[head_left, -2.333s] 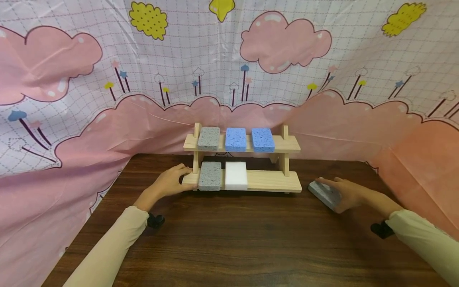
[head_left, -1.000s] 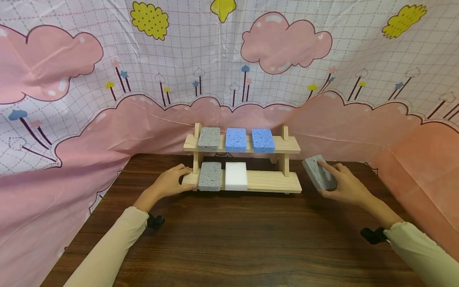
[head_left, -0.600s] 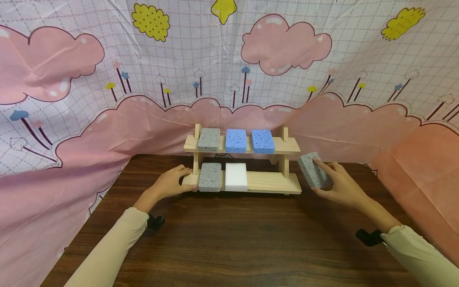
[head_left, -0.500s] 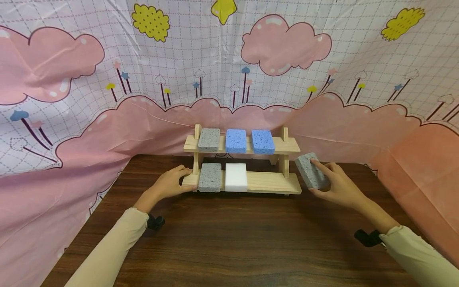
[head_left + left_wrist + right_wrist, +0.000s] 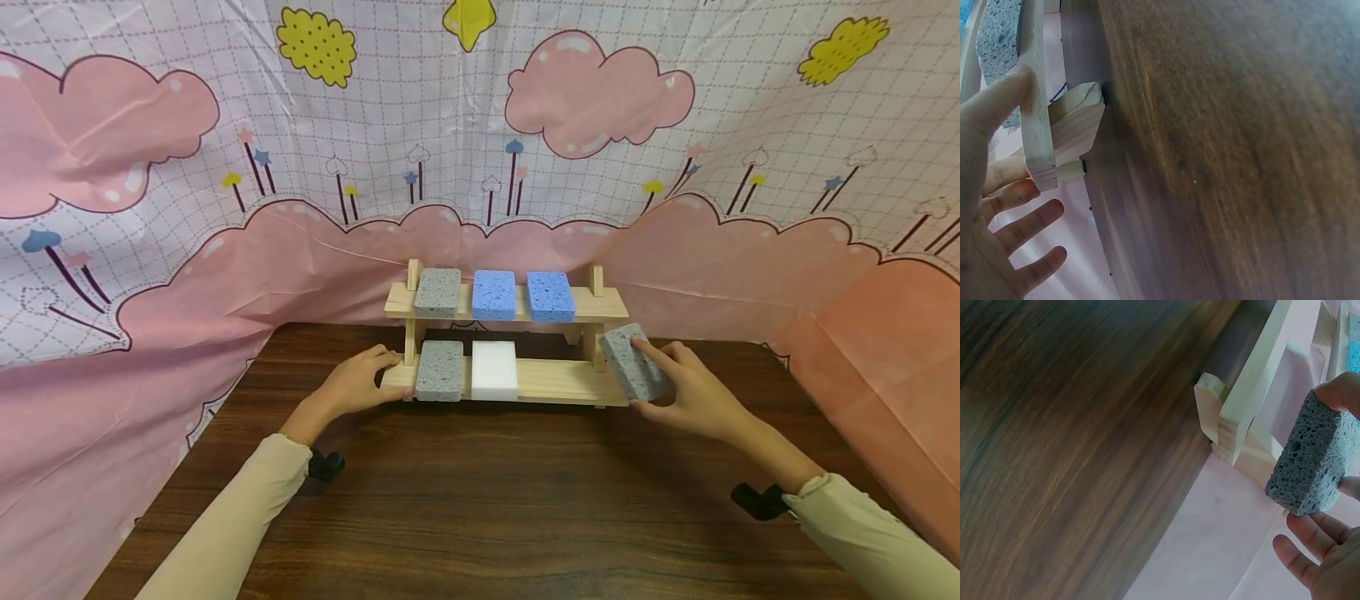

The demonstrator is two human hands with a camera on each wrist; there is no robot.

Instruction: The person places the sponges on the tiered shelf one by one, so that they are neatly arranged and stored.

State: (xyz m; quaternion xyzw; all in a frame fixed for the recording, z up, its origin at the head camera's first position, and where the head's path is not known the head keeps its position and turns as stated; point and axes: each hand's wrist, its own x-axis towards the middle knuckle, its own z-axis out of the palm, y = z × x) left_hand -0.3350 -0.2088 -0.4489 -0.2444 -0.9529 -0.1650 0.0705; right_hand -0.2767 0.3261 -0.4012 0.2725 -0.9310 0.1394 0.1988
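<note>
My right hand (image 5: pixel 693 392) pinches a grey sponge (image 5: pixel 636 363) between thumb and fingers, tilted, overlapping the right end of the lower shelf in the head view. The right wrist view shows the pores of this grey sponge (image 5: pixel 1313 456) beside the board's end. My left hand (image 5: pixel 360 382) grips the left end of the two-tier wooden rack (image 5: pixel 570 379), thumb on the board's front edge (image 5: pixel 1036 125). On the lower board lie another grey sponge (image 5: pixel 439 371) and a white sponge (image 5: pixel 493 370). The upper board bears a grey sponge (image 5: pixel 438 292) and two blue sponges (image 5: pixel 493 294).
The rack stands at the back of a dark wooden table (image 5: pixel 480 500). Behind it hangs a pink and white cloth (image 5: pixel 345 267) printed with clouds, which also runs along both sides. Black wrist cameras (image 5: pixel 326 464) sit at both cuffs.
My right hand has lifted the grey sponge from the table's right side and carried it left to the rack's right end. My left hand stays on the rack.
</note>
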